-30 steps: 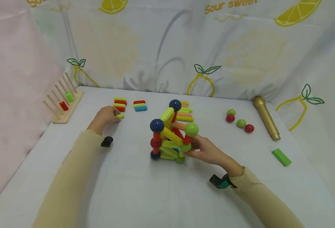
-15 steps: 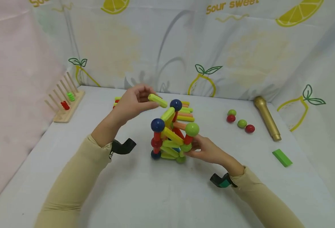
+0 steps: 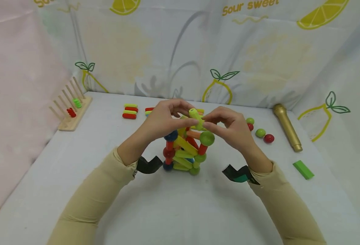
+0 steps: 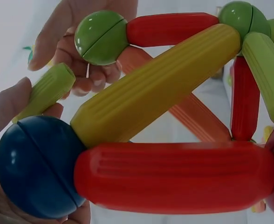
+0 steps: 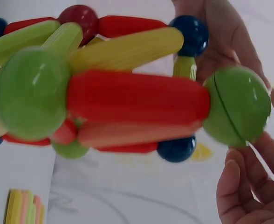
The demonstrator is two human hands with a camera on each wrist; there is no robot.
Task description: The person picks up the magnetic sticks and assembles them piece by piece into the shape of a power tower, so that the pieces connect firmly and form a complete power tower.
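Note:
Over the ball-and-stick magnetic structure [image 3: 184, 154], my left hand [image 3: 161, 119] pinches a short yellow-green magnetic stick [image 3: 196, 117] between thumb and fingers. My right hand [image 3: 229, 126] meets it from the other side, thumb and fingertips at the stick. The stick [image 4: 46, 91] slants between both hands in the left wrist view, near a blue ball [image 4: 39, 165] of the structure. A green ball [image 3: 207, 138] tops the structure's near right corner, just below the right hand. Hands hide its upper back part. In the right wrist view the green ball [image 5: 237, 106] overlaps the hands, and the held stick is hidden.
Loose red and yellow-green sticks [image 3: 129, 116] lie behind to the left. Green and red balls [image 3: 268, 138], a gold toy microphone [image 3: 287, 127] and a green block [image 3: 303, 169] are on the right. A wooden peg rack [image 3: 68, 124] stands at the left edge.
My left hand has picked a yellow-green stick from the left pile and carried it right, over the structure. My right hand has left the structure's side and risen to the stick.

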